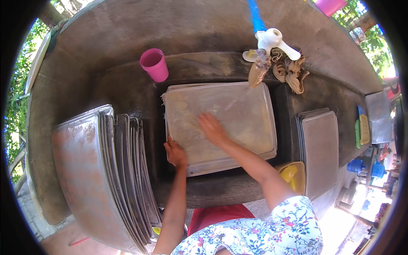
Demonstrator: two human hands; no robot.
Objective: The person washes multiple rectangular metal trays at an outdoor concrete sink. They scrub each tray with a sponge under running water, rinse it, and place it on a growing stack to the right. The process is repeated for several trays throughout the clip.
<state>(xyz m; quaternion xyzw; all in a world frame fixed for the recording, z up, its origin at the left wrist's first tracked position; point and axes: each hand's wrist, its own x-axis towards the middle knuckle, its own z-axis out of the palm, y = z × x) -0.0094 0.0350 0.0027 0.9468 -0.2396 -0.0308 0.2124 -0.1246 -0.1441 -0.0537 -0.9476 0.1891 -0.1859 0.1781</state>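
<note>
A large flat metal baking tray (238, 114) lies over the dark basin in front of me, with at least one more tray edge showing beneath it. My left hand (175, 153) grips its near left edge, fingers curled at the rim. On the upper face of the tray, left of its middle, rests my right hand (212, 128). Motion smears those fingers, and whether anything is under them is hidden. Pale smears and a small light streak mark the tray's surface.
Several trays (91, 157) stand stacked at left, others (321, 148) at right. A pink cup (154, 66) sits behind the basin. Below the white tap (272, 40) hangs a translucent bag (258, 72), beside a brown cloth (293, 74). A yellowish container (298, 178) is by my right forearm.
</note>
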